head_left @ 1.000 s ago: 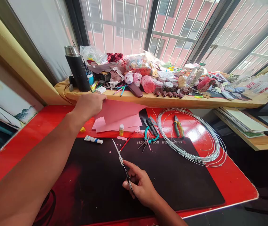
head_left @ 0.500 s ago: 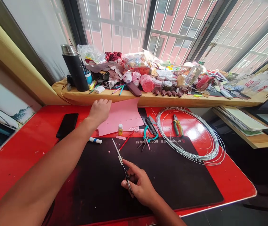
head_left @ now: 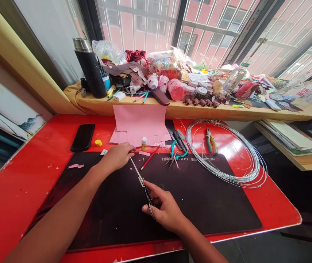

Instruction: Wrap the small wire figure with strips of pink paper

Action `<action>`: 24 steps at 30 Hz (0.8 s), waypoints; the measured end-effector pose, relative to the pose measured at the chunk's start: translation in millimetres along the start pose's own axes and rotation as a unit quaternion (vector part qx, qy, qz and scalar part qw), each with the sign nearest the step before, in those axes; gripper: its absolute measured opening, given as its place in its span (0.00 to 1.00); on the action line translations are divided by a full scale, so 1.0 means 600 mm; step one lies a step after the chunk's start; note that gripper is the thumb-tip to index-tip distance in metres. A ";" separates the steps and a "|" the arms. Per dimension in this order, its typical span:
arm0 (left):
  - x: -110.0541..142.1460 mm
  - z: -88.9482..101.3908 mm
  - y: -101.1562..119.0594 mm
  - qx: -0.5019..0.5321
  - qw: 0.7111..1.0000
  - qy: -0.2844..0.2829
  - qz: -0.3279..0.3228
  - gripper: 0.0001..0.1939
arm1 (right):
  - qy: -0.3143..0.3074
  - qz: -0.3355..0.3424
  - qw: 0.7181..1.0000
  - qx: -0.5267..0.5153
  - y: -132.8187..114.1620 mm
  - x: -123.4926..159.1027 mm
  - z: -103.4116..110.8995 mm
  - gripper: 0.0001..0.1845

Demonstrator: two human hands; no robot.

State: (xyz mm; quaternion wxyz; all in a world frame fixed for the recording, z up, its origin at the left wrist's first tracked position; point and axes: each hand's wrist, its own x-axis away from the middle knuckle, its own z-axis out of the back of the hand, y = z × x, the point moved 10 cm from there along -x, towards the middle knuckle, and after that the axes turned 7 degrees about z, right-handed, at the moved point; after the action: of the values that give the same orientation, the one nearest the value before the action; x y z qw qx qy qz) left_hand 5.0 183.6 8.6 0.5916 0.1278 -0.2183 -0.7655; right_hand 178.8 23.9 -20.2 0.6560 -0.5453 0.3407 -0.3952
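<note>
My right hand (head_left: pixel 165 210) grips a pair of scissors (head_left: pixel 145 191) by the handles, the blades pointing up and left over the black mat (head_left: pixel 199 204). My left hand (head_left: pixel 120 156) hovers at the mat's far edge, just beyond the scissor tips. Its fingers are bent, with thumb and fingertips slightly apart; nothing shows clearly between them. Right of these fingertips lie a small pink paper strip (head_left: pixel 144 153) and a little bottle with a yellow label (head_left: pixel 144 144). Behind them rest sheets of pink paper (head_left: pixel 142 122), the top sheet curling up against the sill.
A red pencil (head_left: pixel 150 157), teal-handled pliers (head_left: pixel 173 157), a black cutter (head_left: pixel 180 140), a wire coil (head_left: pixel 227 157) and green-yellow pliers (head_left: pixel 211 141) lie to the right. At left are a phone (head_left: pixel 83 137) and yellow cap (head_left: pixel 98 143). A black flask (head_left: pixel 90 69) stands on the cluttered sill.
My left hand has let go of the pink paper and come back toward the scissor tips. The lifted sheet has flipped against the sill. My right hand keeps holding the scissors.
</note>
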 end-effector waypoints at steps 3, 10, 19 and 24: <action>-0.034 -0.021 -0.007 0.012 0.999 -0.031 -0.012 0.13 | -0.010 0.001 0.999 0.042 -0.007 0.001 -0.003 0.40; -0.061 -0.037 -0.007 0.023 0.998 -0.043 -0.041 0.18 | -0.024 0.007 0.995 0.097 -0.008 0.005 -0.009 0.39; -0.071 -0.053 -0.002 0.051 0.997 -0.047 -0.041 0.12 | -0.024 0.001 0.994 0.102 -0.011 0.004 -0.009 0.40; -0.057 -0.019 -0.002 0.092 0.995 -0.011 -0.023 0.08 | -0.020 -0.022 0.995 0.095 -0.008 0.009 -0.008 0.40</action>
State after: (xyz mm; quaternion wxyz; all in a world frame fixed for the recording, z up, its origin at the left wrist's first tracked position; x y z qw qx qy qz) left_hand 18.5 214.7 -3.9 0.5574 0.1781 -0.2910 -0.7569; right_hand 176.5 16.3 -16.1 0.7030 -0.4955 0.2759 -0.4292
